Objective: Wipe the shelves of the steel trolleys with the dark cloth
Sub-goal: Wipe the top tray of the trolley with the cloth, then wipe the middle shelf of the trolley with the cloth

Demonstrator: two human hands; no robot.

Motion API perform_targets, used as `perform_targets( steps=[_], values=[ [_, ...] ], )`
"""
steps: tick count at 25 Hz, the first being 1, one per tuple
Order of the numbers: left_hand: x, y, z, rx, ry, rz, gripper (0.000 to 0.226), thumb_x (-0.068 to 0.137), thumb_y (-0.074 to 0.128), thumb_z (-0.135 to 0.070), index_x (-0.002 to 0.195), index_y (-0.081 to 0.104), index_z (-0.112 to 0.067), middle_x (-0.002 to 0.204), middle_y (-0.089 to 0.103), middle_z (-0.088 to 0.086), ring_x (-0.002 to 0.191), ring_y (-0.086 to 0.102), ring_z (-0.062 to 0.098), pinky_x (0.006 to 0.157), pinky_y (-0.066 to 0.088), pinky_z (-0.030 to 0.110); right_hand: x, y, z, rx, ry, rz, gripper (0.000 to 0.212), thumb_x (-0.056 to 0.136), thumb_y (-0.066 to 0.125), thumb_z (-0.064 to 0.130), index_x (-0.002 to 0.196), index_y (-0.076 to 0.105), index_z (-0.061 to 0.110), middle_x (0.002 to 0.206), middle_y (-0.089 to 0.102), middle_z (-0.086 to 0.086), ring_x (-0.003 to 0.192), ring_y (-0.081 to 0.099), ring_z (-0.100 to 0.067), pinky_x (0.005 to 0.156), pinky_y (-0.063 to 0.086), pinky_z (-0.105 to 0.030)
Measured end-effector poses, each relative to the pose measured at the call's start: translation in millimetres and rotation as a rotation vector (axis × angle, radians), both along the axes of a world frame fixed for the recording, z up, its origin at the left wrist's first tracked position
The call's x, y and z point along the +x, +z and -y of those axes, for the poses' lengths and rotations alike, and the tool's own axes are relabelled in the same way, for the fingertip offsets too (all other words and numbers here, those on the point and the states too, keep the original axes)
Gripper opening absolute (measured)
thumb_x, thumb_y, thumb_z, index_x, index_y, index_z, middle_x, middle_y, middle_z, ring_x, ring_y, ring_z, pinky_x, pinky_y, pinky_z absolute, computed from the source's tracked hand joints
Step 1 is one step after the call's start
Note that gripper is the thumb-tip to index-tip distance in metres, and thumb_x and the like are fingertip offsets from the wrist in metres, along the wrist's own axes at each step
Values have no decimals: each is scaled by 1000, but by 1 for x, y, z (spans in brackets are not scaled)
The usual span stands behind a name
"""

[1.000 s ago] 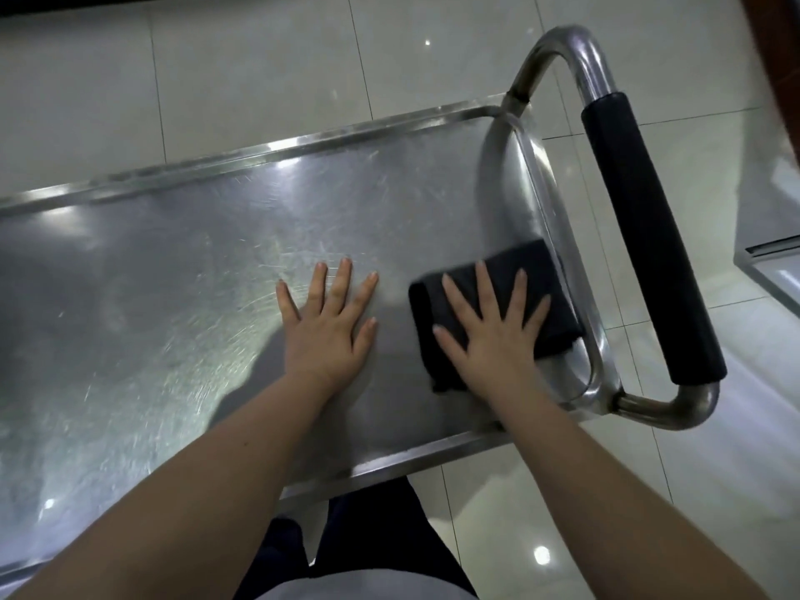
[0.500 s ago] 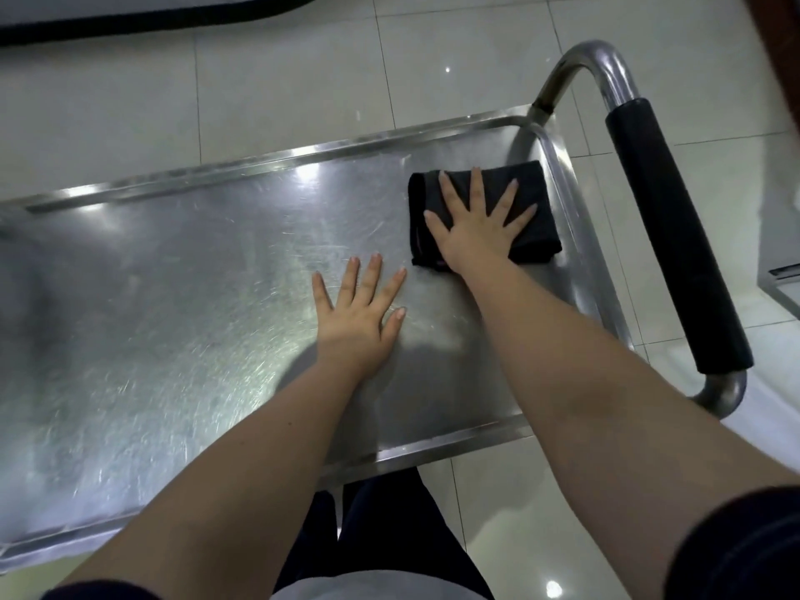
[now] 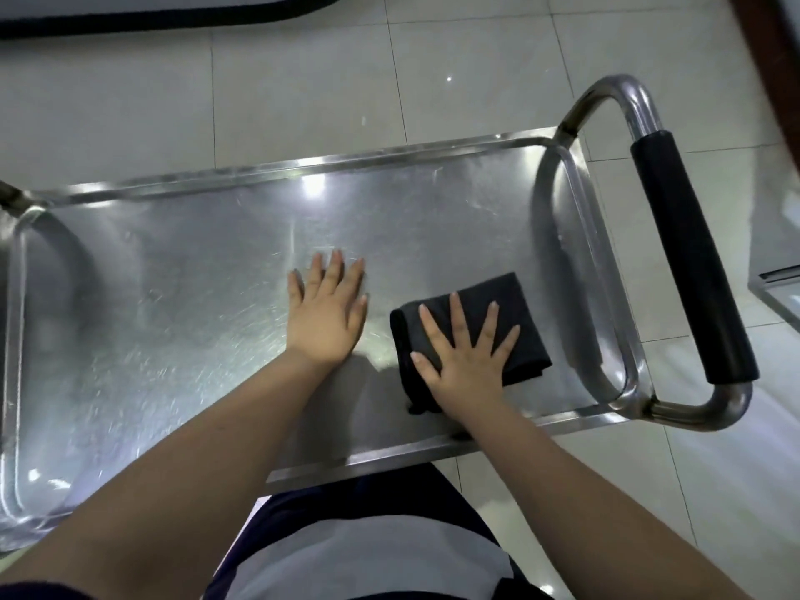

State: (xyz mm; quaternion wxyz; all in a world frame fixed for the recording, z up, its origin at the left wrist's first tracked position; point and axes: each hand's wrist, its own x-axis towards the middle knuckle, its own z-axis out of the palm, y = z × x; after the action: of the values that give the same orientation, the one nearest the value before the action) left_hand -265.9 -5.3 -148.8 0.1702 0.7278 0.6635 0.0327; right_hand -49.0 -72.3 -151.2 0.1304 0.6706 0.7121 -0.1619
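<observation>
The steel trolley's top shelf (image 3: 195,305) fills the middle of the head view, scratched and shiny, with a raised rim. A folded dark cloth (image 3: 515,313) lies on its right part, near the front edge. My right hand (image 3: 469,361) presses flat on the cloth with fingers spread straight. To the left of the cloth, my left hand (image 3: 327,311) rests flat on the bare steel, fingers straight. Part of the cloth is hidden under my right palm.
The trolley's push handle (image 3: 688,257) with a black foam grip curves up at the right end. Pale floor tiles (image 3: 303,80) surround the trolley. Another steel surface's corner (image 3: 779,292) shows at the right edge. A dark-edged object (image 3: 151,17) lies at the top left.
My right hand has slid the cloth from the far right corner of the shelf back toward the near edge. My left hand has stayed flat on the steel.
</observation>
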Motion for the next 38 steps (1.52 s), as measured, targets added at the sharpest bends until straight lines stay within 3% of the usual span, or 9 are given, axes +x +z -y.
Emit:
perform_targets(
  steps=[4, 8, 11, 13, 18, 25, 29, 33, 38],
  values=[
    [34, 15, 4, 45, -162, 152, 44, 95, 56, -37, 134, 57, -16, 135, 56, 9, 128, 47, 32, 104, 33, 43, 6, 13, -18, 79, 4, -101, 56, 98, 19, 59, 151, 3, 50, 163, -10, 11, 144, -25, -35, 103, -29, -61],
    [76, 14, 11, -27, -207, 26, 46, 96, 50, -45, 134, 51, -19, 133, 50, 4, 124, 42, 27, 99, 29, 36, 44, 25, -60, 44, 107, -10, 62, 100, 42, 19, 154, 15, 31, 164, 8, 7, 150, -8, -28, 112, -11, -62],
    [86, 8, 21, -35, -187, -32, 45, 99, 45, -44, 138, 44, -20, 136, 47, 2, 124, 41, 25, 101, 29, 36, 44, 28, -65, 70, 211, 26, 56, 95, 44, 14, 148, 33, 22, 153, 32, -4, 140, 26, -28, 116, 7, -53],
    [87, 10, 23, -51, -168, 21, 41, 101, 46, -38, 138, 44, -21, 133, 49, 2, 122, 42, 24, 99, 30, 34, 42, 31, -64, 143, 260, 61, 44, 92, 45, 14, 136, 45, 17, 133, 48, -9, 121, 41, -31, 106, 23, -43],
    [86, 32, 19, -60, -141, 102, 25, 98, 55, -28, 117, 61, -14, 118, 54, 8, 113, 46, 28, 87, 33, 30, 39, 59, -67, 150, 281, 157, 26, 88, 53, 9, 114, 53, 14, 116, 48, -10, 108, 44, -30, 87, 33, -40],
    [35, 109, 46, 190, -246, 69, 14, 93, 53, -22, 104, 60, -18, 103, 61, 8, 99, 55, 31, 75, 29, 35, 23, 130, -29, 447, 337, -144, 24, 75, 58, -8, 96, 63, 3, 92, 60, -16, 86, 54, -37, 78, 36, -41],
    [-13, 159, 82, 376, -277, 30, 22, 87, 53, -7, 106, 63, -15, 99, 61, 10, 93, 54, 35, 77, 35, 38, -21, 175, 1, 534, 345, -162, 35, 72, 63, -6, 103, 63, 9, 100, 57, -10, 91, 51, -31, 76, 34, -36],
    [-62, 200, 151, 514, -297, 0, 24, 73, 63, 2, 96, 65, -7, 86, 61, 15, 79, 54, 37, 64, 35, 39, -66, 208, 61, 636, 363, -239, 38, 70, 64, -12, 104, 64, 4, 100, 57, -16, 91, 52, -37, 73, 40, -40],
    [-110, 193, 261, 558, -309, 10, 25, 71, 69, 5, 94, 66, -2, 82, 59, 17, 75, 55, 37, 63, 39, 41, -108, 198, 169, 615, 383, -268, 39, 69, 58, -15, 102, 65, 4, 100, 57, -16, 90, 50, -37, 73, 42, -43]
  ],
)
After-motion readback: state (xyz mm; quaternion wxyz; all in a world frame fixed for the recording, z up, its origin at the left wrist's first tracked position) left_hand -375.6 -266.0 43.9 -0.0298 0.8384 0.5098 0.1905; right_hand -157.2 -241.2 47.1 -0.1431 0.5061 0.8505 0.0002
